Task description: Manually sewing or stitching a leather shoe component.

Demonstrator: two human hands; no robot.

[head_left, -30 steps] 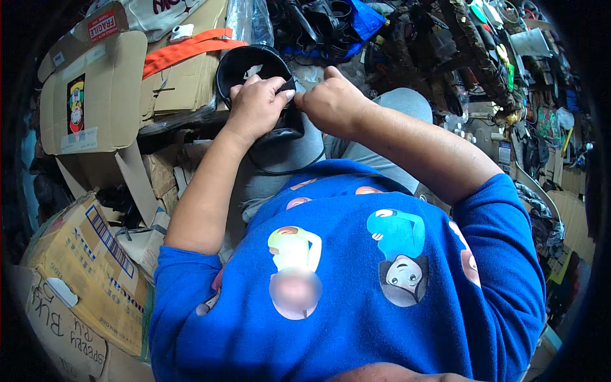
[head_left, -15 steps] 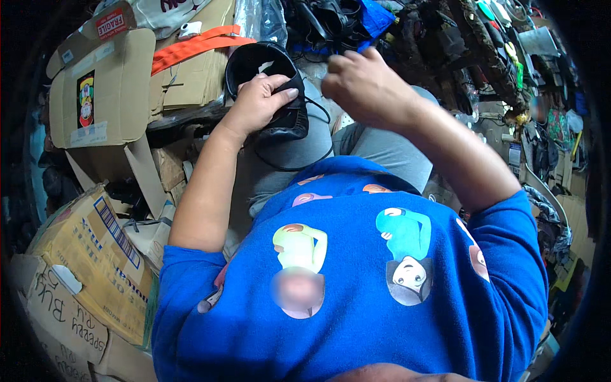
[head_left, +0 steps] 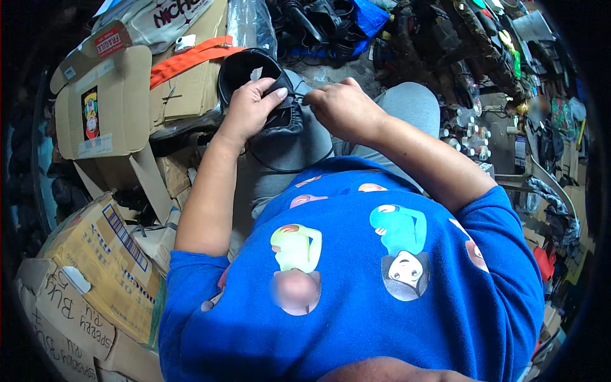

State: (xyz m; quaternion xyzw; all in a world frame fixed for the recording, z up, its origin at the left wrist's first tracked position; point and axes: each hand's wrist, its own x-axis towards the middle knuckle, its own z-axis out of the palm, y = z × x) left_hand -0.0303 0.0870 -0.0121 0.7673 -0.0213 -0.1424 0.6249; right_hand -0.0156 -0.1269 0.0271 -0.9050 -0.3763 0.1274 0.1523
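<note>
Closest in, a blue shirt [head_left: 344,248] fills the lower centre of the frame, and beyond it grey trousers [head_left: 414,111] make the lap. At the left thigh, above and left of the frame's middle, is a black leather-looking piece [head_left: 285,124], its wide mouth showing a white tag [head_left: 256,74]. The left hand [head_left: 249,111] grips its near rim, thumb and fingers closed over it; the right hand [head_left: 344,109], fingers curled, seems to pinch a black cord [head_left: 296,96] just beside, its fingertips partly hidden. I'd reckon the piece light, supple and hardly fragile, slightly slick where it shines, so the rim gives the surest hold. Farther off, an orange strap [head_left: 191,60] crosses stacked cardboard [head_left: 184,102] at upper left, and dark footwear [head_left: 312,22] lies by a blue sheet [head_left: 370,28] at the top
</note>
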